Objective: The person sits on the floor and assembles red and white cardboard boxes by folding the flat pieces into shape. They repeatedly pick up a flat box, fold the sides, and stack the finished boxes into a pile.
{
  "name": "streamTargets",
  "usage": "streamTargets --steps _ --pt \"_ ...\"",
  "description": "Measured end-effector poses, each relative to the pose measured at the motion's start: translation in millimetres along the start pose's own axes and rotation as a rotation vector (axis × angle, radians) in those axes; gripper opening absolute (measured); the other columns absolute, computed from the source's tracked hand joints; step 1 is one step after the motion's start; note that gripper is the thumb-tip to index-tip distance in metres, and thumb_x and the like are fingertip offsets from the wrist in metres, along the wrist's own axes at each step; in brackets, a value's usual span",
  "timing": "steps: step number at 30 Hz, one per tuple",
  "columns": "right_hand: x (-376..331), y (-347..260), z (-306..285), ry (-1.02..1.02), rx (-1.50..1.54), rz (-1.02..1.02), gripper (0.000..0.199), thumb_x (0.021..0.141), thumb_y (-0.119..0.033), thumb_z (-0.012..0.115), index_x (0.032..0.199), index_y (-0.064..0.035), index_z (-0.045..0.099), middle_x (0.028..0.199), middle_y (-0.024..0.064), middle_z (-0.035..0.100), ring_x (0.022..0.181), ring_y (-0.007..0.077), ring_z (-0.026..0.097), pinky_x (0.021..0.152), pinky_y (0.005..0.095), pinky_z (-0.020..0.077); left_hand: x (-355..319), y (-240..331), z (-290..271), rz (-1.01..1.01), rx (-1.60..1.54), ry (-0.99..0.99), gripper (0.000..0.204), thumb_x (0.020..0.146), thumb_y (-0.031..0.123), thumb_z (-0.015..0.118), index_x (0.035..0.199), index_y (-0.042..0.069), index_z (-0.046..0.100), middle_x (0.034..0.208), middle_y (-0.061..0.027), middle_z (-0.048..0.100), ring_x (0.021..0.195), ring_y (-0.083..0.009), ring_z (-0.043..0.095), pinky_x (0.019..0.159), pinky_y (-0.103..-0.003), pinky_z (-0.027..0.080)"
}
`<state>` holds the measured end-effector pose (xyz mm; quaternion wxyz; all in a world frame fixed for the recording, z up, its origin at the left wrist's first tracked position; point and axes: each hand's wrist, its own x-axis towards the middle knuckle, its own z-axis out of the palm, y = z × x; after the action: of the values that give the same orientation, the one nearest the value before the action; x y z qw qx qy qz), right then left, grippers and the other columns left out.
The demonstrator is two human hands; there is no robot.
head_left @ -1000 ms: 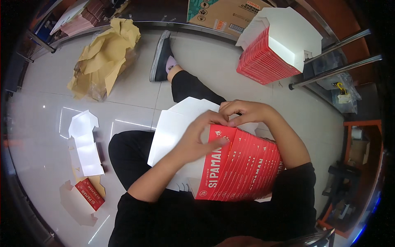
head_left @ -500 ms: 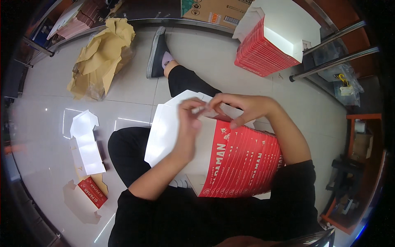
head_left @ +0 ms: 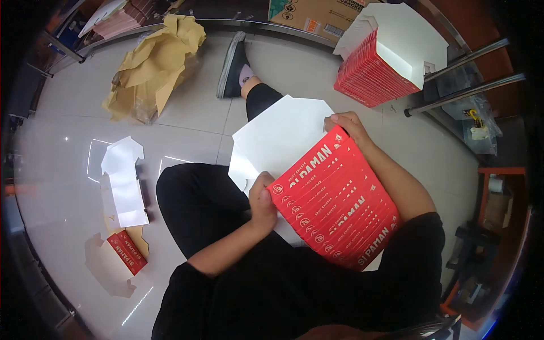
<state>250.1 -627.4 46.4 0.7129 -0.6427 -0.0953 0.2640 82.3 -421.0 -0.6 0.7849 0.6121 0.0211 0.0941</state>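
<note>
On my lap leans a stack of nested paperboard food boxes [head_left: 340, 204], with red printed fronts and a tilted row of edges. A wide white flap [head_left: 283, 130] spreads open from the front box, away from me. My left hand [head_left: 263, 201] is closed round the stack's left front corner, thumb up by the red panel. At the far right corner my right hand [head_left: 351, 127] grips the same stack, its fingers partly hidden by the box's edge.
A second red and white box stack [head_left: 374, 68] stands at the far right beside metal rack legs [head_left: 464, 93]. Crumpled brown paper [head_left: 153, 68] lies far left. Nearer on the left floor are a white opened box [head_left: 124, 190] and a red one [head_left: 127, 252]. A carton [head_left: 314, 17] sits at the back.
My hands were close together over the front box's fold; now they are apart, gripping its two corners. The stack has turned, and its white flap is swung out beyond it.
</note>
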Motion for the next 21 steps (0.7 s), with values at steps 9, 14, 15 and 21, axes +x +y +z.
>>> streamTargets --steps 9,14,15,21 --pt "-27 14 -9 0.035 -0.136 -0.25 0.043 0.091 -0.034 0.037 0.066 -0.0029 0.053 0.06 0.0047 0.051 0.055 0.0168 0.05 0.062 0.0303 0.0413 17 -7 19 0.178 0.105 0.125 0.055 0.091 0.044 0.024 0.06 0.002 0.04 0.058 -0.0059 0.038 0.051 -0.014 0.036 0.048 -0.029 0.027" --pt "-47 42 -20 0.074 -0.075 -0.118 0.044 0.091 -0.038 0.038 0.073 -0.0022 0.056 0.066 0.0057 0.054 0.063 0.0167 0.053 0.067 0.0307 0.0431 6 -20 33 0.073 0.079 0.212 0.054 0.091 0.044 0.024 0.061 0.003 0.04 0.058 -0.0039 0.038 0.052 -0.0121 0.035 0.05 -0.028 0.028" --pt "-46 45 -24 0.087 -0.073 -0.092 0.044 0.09 -0.038 0.038 0.074 -0.0023 0.056 0.067 0.0055 0.054 0.064 0.0161 0.052 0.067 0.0303 0.043 4 -21 31 0.005 0.081 0.185 0.054 0.092 0.043 0.024 0.061 0.003 0.04 0.057 -0.0035 0.038 0.052 -0.0119 0.035 0.05 -0.027 0.029" --pt "-32 85 -43 0.183 -0.043 0.112 0.042 0.089 -0.04 0.043 0.076 -0.0027 0.057 0.07 0.0041 0.055 0.068 0.0126 0.051 0.065 0.0282 0.0421 -3 -38 30 -0.121 -0.054 0.223 0.055 0.093 0.042 0.019 0.061 0.004 0.043 0.051 -0.0027 0.042 0.048 -0.0128 0.04 0.047 -0.029 0.032"
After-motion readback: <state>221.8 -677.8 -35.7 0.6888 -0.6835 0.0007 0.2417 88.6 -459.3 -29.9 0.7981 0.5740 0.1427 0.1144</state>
